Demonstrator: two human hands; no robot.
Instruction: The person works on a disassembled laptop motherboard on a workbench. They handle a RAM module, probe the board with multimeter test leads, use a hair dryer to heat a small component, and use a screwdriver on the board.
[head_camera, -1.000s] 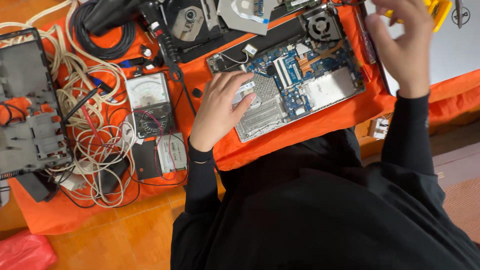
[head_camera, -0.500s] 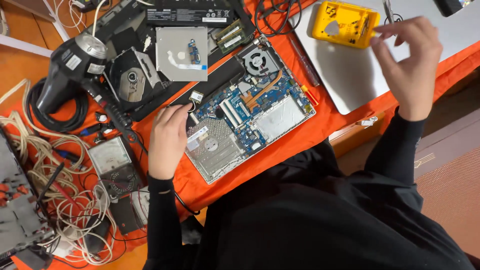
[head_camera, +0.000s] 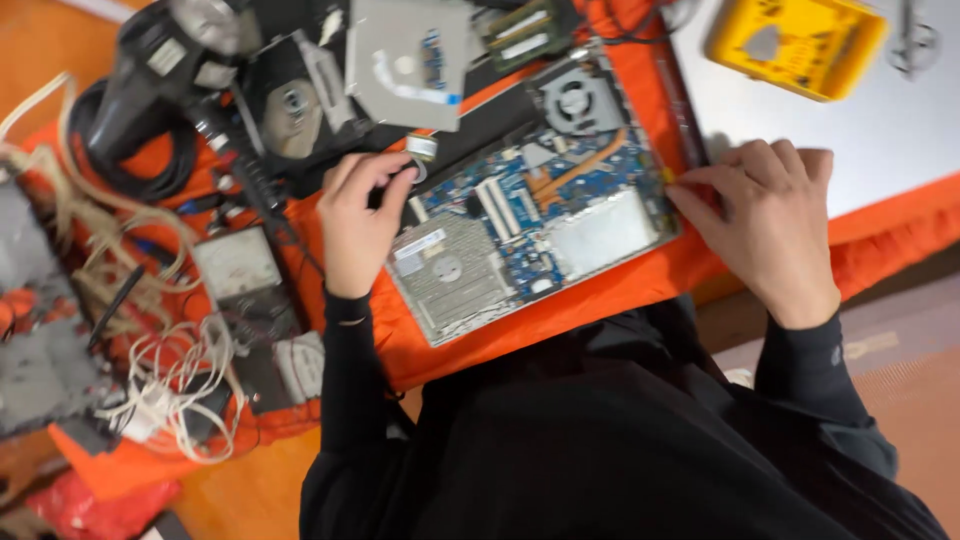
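Opened laptop base (head_camera: 530, 230), seen from your head camera, lying on the orange cloth (head_camera: 620, 290) directly in front of you. Your left hand (head_camera: 358, 225) sits at the upper left corner of the base, thumb and forefinger curled toward each other as if pinching a small part; the blur hides whether anything lies between them. Your right hand (head_camera: 775, 230), which half a second ago was raised above the yellow tray (head_camera: 795, 45), has come down to the right edge of the base, fingers drawn together with the tips pressed against the chassis rim. Both hands now bracket the base, so the work has returned from the tray to the laptop itself. Inside the base, the blue circuit board (head_camera: 520, 205), the cooling fan (head_camera: 572, 100) and the silver hard drive (head_camera: 450, 275) lie exposed. A removed optical drive (head_camera: 405, 50) rests beyond it; an analogue multimeter (head_camera: 240, 270) and tangled white cables (head_camera: 170, 390) lie to your left.
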